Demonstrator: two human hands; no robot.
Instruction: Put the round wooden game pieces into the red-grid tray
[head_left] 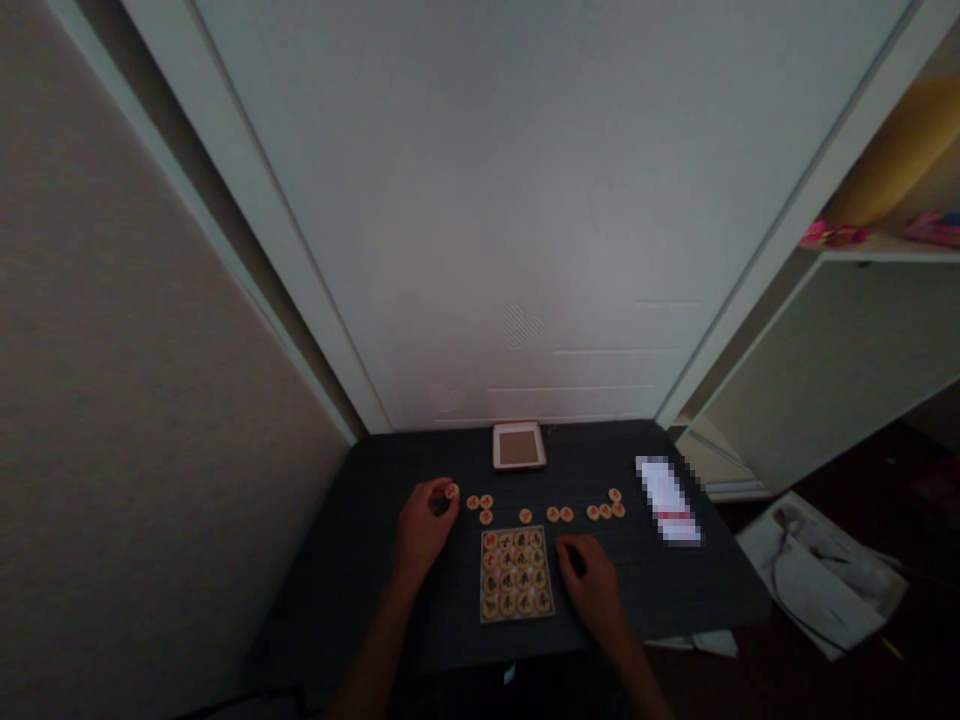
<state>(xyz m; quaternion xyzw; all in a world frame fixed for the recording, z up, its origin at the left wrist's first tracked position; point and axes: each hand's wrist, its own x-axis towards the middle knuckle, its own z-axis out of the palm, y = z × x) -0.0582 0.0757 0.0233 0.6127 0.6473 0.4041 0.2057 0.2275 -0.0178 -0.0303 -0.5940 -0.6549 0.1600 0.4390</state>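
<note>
My left hand (425,520) is closed on a round Chinese chess piece (451,491) with a red character, pinched at the fingertips over the left part of the table. My right hand (591,578) rests just right of a square box (553,590), its fingers loosely curved with a gap between thumb and forefinger and nothing seen in them. Rows of round wooden pieces fill that box, most with black characters and a few red ones at its upper left. Behind it, loose red-marked pieces (525,516) lie in small groups across the table.
A shallow box lid (519,447) lies at the table's back edge against the white panel. On the right of the dark table (360,480) is a bright, pixelated oblong (667,500). A white box (825,570) stands on the floor at right, beside an open cabinet door (832,360).
</note>
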